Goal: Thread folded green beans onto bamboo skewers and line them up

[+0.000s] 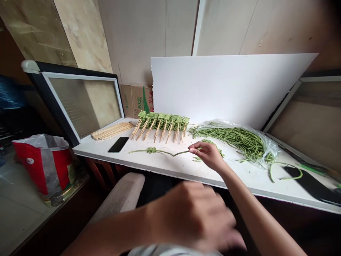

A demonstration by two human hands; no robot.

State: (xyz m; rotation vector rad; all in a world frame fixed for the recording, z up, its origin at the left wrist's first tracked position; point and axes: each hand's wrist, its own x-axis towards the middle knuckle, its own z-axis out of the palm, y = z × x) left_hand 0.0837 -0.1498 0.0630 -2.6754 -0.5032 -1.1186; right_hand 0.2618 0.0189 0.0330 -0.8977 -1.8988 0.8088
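Note:
My right hand is closed over the table, its thumb and finger pinching one end of a long green bean. The bean stretches leftward with a bend in its middle. Along its left part sits a small row of short cut bean pieces. More cut pieces lie partly hidden behind my right hand. Close to the camera, my left hand is above my lap, below the table edge. Motion smears its fingers, so what it holds, if anything, does not show.
Skewered bean pieces are stacked at the back of the white table. Bare wooden skewers and a phone lie left. Long beans fill a clear plastic bag at right, near a dark flat object. A red bag stands on the floor.

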